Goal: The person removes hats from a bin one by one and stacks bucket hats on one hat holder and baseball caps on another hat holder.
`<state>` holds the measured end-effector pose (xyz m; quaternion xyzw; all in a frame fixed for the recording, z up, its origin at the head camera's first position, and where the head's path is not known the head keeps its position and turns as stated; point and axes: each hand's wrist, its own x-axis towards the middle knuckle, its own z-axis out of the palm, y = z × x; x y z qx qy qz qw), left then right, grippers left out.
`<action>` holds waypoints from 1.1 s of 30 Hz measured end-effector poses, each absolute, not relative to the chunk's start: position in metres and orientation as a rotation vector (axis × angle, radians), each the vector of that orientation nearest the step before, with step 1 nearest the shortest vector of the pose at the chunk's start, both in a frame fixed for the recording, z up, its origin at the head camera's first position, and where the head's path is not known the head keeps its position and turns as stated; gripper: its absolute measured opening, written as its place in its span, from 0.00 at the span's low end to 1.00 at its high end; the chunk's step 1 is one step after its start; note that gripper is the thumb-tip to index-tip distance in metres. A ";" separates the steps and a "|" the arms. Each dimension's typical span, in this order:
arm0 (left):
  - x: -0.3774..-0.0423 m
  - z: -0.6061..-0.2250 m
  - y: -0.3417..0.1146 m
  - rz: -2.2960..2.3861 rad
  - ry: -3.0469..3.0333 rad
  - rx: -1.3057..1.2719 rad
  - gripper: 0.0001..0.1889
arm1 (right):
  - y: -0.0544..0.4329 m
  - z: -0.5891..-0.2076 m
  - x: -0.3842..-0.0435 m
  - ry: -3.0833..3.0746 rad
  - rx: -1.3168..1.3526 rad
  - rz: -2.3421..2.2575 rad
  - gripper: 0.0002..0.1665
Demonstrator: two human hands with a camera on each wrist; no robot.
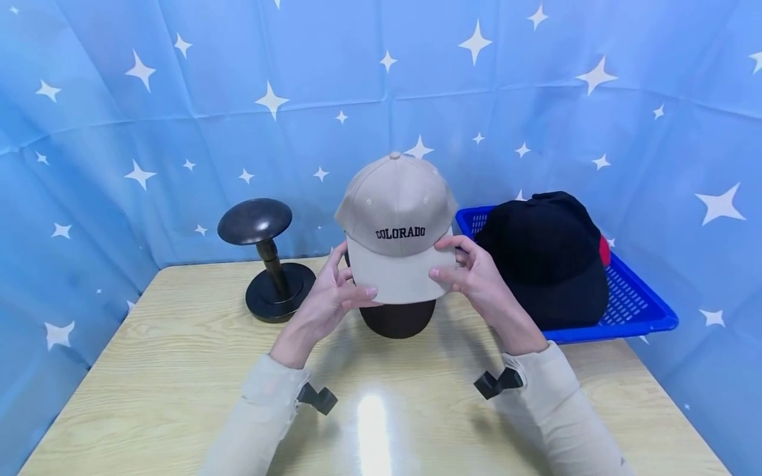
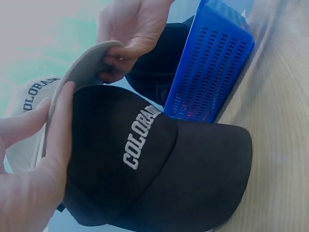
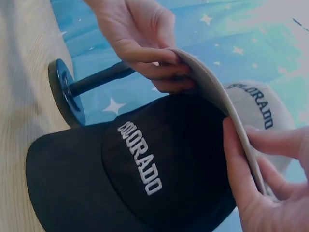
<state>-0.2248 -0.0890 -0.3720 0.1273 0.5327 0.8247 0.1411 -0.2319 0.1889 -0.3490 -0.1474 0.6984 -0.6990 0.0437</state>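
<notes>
Both hands hold a beige cap [image 1: 397,205] lettered COLORADO by its brim. My left hand [image 1: 329,295] pinches the brim's left side, thumb on top and fingers beneath. On the right side, my right hand [image 1: 473,271] pinches the brim in the same way. Behind and below the beige cap is a black cap [image 2: 116,140] with white COLORADO lettering, its brim pointing toward me. In the head view the beige cap hides most of the black one; whatever holds the black cap up is hidden.
On the left of the wooden table [image 1: 178,370] stands a bare dark hat stand [image 1: 254,221] with a domed top and round base. At the right a blue basket [image 1: 645,317] holds a black cap [image 1: 542,258] with a red patch. A starry blue curtain [image 1: 333,53] hangs behind.
</notes>
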 end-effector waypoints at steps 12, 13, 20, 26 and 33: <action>-0.229 -0.368 -0.096 2.240 1.878 0.216 0.32 | 0.198 -0.354 -0.230 2.238 -0.425 -1.887 0.16; -0.229 -0.368 -0.096 2.216 1.889 0.213 0.31 | 0.198 -0.354 -0.230 2.249 -0.422 -1.862 0.18; -0.234 -0.375 -0.101 2.027 1.900 0.262 0.26 | 0.201 -0.361 -0.234 2.320 -0.423 -1.731 0.21; -0.237 -0.387 -0.106 1.920 1.926 0.287 0.34 | 0.197 -0.368 -0.237 2.503 -0.455 -1.520 0.20; -0.241 -0.398 -0.107 1.893 1.920 0.298 0.31 | 0.193 -0.371 -0.238 2.613 -0.503 -1.406 0.15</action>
